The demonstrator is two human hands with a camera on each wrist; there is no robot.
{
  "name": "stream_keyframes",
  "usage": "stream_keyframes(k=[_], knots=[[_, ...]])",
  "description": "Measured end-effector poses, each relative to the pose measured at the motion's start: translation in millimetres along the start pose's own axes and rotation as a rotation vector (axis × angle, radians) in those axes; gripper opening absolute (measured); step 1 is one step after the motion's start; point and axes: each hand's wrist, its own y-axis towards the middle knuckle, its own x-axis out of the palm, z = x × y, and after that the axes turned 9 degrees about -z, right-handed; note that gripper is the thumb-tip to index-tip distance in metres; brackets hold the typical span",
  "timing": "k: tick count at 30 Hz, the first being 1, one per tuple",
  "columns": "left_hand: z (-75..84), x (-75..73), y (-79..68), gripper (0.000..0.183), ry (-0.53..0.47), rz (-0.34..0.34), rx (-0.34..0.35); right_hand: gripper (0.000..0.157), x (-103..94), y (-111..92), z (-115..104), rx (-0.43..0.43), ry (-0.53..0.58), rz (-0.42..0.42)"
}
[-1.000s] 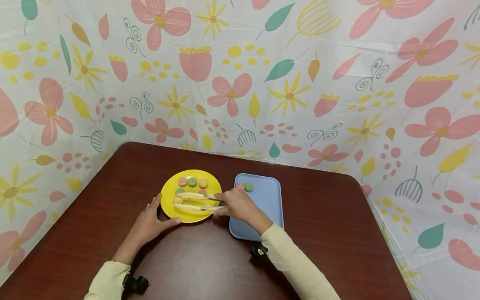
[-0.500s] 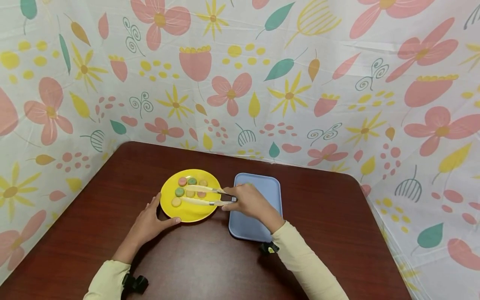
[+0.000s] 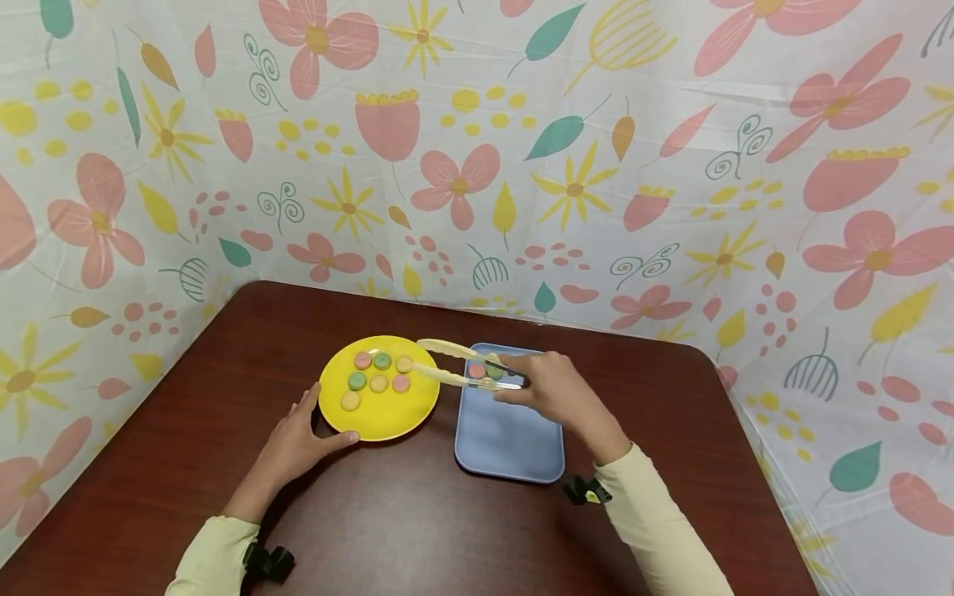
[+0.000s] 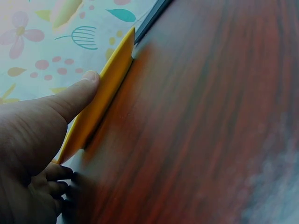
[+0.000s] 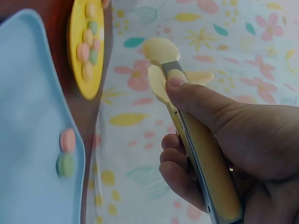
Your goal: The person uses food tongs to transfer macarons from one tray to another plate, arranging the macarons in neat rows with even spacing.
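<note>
My right hand (image 3: 559, 389) holds a pair of tongs (image 3: 445, 377) with cream tips over the far end of the blue tray (image 3: 510, 443). The tips stand apart, pointing left toward the yellow plate (image 3: 387, 420), with nothing between them. Several pink, green and yellow macarons (image 3: 378, 383) lie on the plate. A pink macaron (image 5: 67, 140) and a green macaron (image 5: 65, 165) sit side by side in the tray. My left hand (image 3: 294, 439) holds the plate's near left side. In the left wrist view its thumb lies on the rim, with the fingers curled at the outer edge.
The dark brown wooden table (image 3: 402, 513) carries both plate and tray, the tray to the right of the plate with a narrow gap. A flower-print curtain (image 3: 477, 165) hangs behind the table and along its sides.
The tongs were around the lower-left yellow macaron on the plate. They have moved right, off the plate and over the tray, leaving that macaron behind. My left hand has stayed still.
</note>
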Motion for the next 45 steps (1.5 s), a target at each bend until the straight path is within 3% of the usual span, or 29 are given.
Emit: stream_keyframes(k=[9, 15, 21, 45], knots=[[-0.6, -2.2, -1.4, 0.131, 0.006, 0.002, -0.015, 0.059, -6.1, -33.2, 35.5, 0.108, -0.020, 0.051], [-1.5, -2.0, -2.0, 0.131, 0.004, -0.001, -0.017, 0.062, 0.3, -43.5, 53.3, 0.158, -0.027, 0.081], [-1.8, -0.7, -0.9, 0.132, 0.003, -0.004, -0.019, 0.064, 9.9, -50.6, 68.6, 0.215, -0.015, 0.059], [-0.9, 0.6, 1.2, 0.131, 0.013, 0.000, -0.002, 0.064, 45.6, -50.5, 104.0, 0.294, 0.058, 0.020]])
